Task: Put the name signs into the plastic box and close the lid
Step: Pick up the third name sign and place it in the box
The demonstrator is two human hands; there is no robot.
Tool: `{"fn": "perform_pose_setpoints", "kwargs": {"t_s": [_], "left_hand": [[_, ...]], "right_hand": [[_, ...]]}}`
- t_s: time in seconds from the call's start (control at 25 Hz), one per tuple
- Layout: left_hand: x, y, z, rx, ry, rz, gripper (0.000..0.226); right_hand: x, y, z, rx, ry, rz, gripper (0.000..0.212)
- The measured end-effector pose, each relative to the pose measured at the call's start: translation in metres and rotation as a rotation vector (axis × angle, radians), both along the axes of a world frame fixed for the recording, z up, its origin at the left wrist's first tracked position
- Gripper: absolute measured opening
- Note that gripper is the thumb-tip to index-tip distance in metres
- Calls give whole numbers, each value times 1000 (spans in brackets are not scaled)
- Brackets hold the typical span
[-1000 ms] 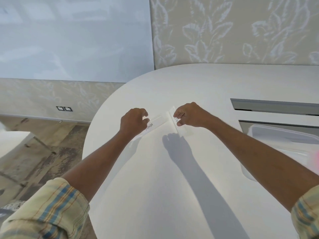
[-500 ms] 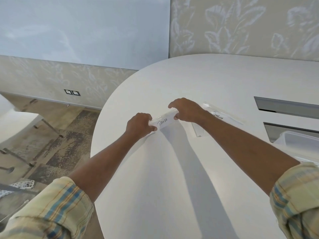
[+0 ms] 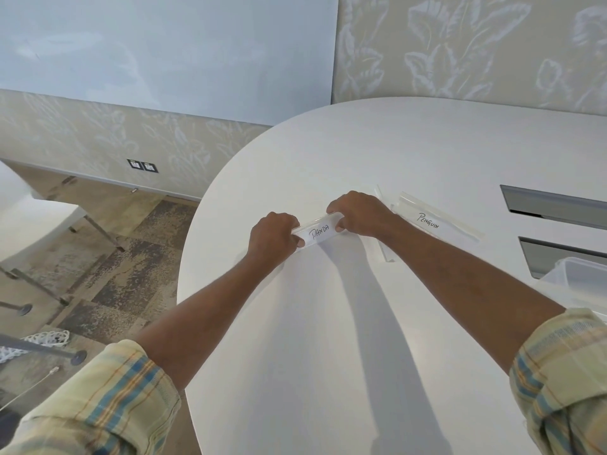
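Both hands grip the PANDA sign (image 3: 319,232) at frame centre: left hand (image 3: 274,236) curled tight round its left end, right hand (image 3: 359,213) pinching the right end w/ fingers bent. PENGUIN sign (image 3: 433,221) lies flat just right of the right hand. Plastic box (image 3: 578,274) sits at right edge, lid prob. off. White oval table (image 3: 328,323); whiteboard (image 3: 164,50) upper left, leaf-pattern wall (image 3: 476,44) upper right.
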State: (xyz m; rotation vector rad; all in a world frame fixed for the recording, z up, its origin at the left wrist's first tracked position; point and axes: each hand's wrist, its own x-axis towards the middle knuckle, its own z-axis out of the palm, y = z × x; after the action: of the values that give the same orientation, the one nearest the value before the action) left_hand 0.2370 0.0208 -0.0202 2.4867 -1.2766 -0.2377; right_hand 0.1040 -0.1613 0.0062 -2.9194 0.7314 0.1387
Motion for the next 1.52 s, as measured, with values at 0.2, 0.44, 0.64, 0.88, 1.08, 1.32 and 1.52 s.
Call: {"fn": "perform_pose_setpoints", "kwargs": {"t_s": [0.2,0.44,0.64,0.88,1.08,1.32,1.52], "left_hand": [[-2,5,3,9,5,-11,31],[-9,8,27,28,-12,-58,20],[-28,8,53,12,-32,-122,29],[-66,-6,86,-40,-93,-208,35],[-112,-22,109,-64,-123,-285,34],[-174,-48,123,-97,-147,-389,43],[-229,-72,133,-124,-158,-487,46]], "right_hand": [[-5,1,0,5,-23,-7,31],[-22,8,19,-43,-23,-33,28],[-53,12,46,-24,-51,-80,36],[-108,11,83,-16,-91,-149,38],[-167,8,105,-42,-124,-218,40],[-245,3,122,-66,-137,-324,40],[-311,-2,133,-65,-134,-406,44]]}}
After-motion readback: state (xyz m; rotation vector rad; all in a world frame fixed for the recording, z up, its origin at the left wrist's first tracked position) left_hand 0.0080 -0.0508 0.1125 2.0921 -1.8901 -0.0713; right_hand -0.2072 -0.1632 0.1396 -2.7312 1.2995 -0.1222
